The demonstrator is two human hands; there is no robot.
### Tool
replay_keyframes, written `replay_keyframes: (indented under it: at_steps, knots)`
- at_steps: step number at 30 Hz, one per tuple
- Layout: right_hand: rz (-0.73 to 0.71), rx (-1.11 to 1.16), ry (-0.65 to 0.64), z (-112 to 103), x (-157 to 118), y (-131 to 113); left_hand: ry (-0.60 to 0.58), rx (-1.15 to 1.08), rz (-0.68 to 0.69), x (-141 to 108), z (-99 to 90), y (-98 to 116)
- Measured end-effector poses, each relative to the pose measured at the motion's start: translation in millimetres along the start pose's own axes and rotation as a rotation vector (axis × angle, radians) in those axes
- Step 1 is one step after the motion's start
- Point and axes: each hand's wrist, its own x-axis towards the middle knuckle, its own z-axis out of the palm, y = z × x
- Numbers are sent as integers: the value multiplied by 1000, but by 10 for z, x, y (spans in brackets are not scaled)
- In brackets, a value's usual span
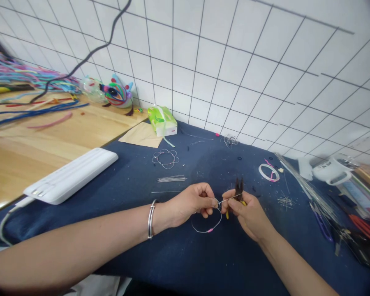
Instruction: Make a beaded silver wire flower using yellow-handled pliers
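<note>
At the far left, a white power strip (70,176) lies beside the bare wood; the rest of the table wears a dark blue cloth (129,193). Next comes a finished-looking wire flower (165,163) lying flat, with a small bundle of cut wires (172,179) nearer the person and one single wire (165,192) below that.

The left hand (199,201) is closed in a pinch, thumb against forefinger, on a wire loop (219,220) near its crossing point. The loop hangs below the fingertips, in front of the person, with a few pink beads (210,230) at its lower side. It looks very light, thin and springy, likely to bend or kink easily, and the beads may slide along it. The crossing seems the best place to hold it; squeezing the round part could spoil its curve.

The right hand (248,209) is curled around pliers (239,187), tips pointing away from the person. A straight wire end passes by its fingers; whether they pinch it, I cannot tell.

Further right lie a clear ring-shaped coil (269,165), wire scraps (285,201) and purple-handled scissors (322,224).
</note>
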Motion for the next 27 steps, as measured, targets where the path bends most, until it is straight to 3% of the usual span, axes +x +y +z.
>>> replay_keyframes:
  at_steps: [5,15,27]
  knots:
    - [-13,-70,-2,40,-35,-7,-4,46,-1,2,13,-20]
    - [112,-14,-60,66,-45,-86,2,239,87,3,-11,-62]
    - [167,89,-73,45,-46,-59,-37,262,94,11,-4,-71]
